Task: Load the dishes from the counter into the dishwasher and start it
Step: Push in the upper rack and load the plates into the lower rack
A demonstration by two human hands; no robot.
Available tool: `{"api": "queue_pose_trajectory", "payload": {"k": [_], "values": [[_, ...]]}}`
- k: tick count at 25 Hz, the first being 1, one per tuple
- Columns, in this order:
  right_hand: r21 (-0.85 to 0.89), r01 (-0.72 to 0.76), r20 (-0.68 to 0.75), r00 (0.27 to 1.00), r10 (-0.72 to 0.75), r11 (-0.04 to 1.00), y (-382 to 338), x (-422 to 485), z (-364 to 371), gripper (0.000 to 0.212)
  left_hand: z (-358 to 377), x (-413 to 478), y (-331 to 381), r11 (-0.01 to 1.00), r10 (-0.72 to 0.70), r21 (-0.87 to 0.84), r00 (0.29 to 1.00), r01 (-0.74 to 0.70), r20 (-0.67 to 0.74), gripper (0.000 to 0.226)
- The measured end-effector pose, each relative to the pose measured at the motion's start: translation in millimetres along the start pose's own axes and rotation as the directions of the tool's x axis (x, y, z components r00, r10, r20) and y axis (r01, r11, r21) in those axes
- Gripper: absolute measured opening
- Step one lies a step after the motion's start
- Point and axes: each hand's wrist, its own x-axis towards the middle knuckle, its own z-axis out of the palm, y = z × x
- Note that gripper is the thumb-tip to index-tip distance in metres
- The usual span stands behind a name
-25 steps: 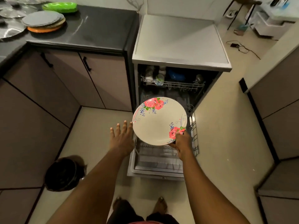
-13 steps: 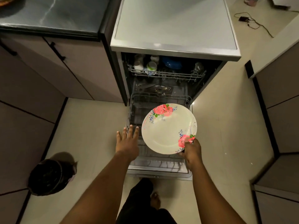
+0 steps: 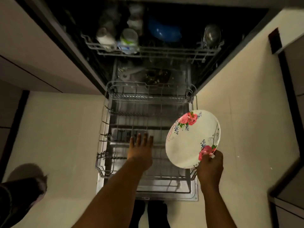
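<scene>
Your right hand (image 3: 209,168) pinches the floral plate (image 3: 190,140) by its lower rim, tilting it on edge over the right side of the pulled-out lower rack (image 3: 148,96), presumably to slot it between the tines. Your left hand (image 3: 141,150) hovers over the rack with straight fingers, holding nothing. The upper rack (image 3: 148,52) already carries a blue bowl (image 3: 162,32).

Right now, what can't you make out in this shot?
Upper rack contents, head view: dark and blurred; only the blue bowl reads clearly.
Left hand: whether it touches the lower rack cannot be told from above.
Right hand: fingers behind the plate hidden by it.
Counter dishes: beyond the frame's edge.
</scene>
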Motion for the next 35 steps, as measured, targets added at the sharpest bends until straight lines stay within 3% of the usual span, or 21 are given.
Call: {"api": "queue_pose_trajectory", "payload": {"k": [4,11,17,25,30,35], "values": [[-0.013,0.082,-0.029,0.996,-0.082,0.997,6,43,15,0.025,23,56,21,0.999,-0.036,0.014,0.997,0.035,0.074,0.082],[-0.099,0.19,-0.065,0.978,-0.197,0.977,-2,99,37,0.023,-1,159,45,1.0,-0.016,-0.016,0.999,0.016,-0.044,0.088],[-0.124,0.341,-0.153,0.921,-0.358,0.932,-12,133,55,0.021,-9,222,52,0.996,-0.085,0.039,0.996,0.085,-0.004,0.093],[-0.172,0.43,-0.21,0.863,-0.459,0.886,-28,139,79,0.026,-8,237,40,0.989,-0.039,0.142,0.998,0.031,0.053,0.107],[-0.206,0.4,-0.239,0.864,-0.443,0.893,-43,143,79,0.024,-7,224,34,0.996,-0.041,0.072,0.997,0.045,-0.062,0.096],[-0.246,0.403,-0.249,0.853,-0.459,0.881,-48,149,86,0.024,-12,225,29,1.0,-0.031,-0.002,1.0,0.031,0.004,0.101]]}}
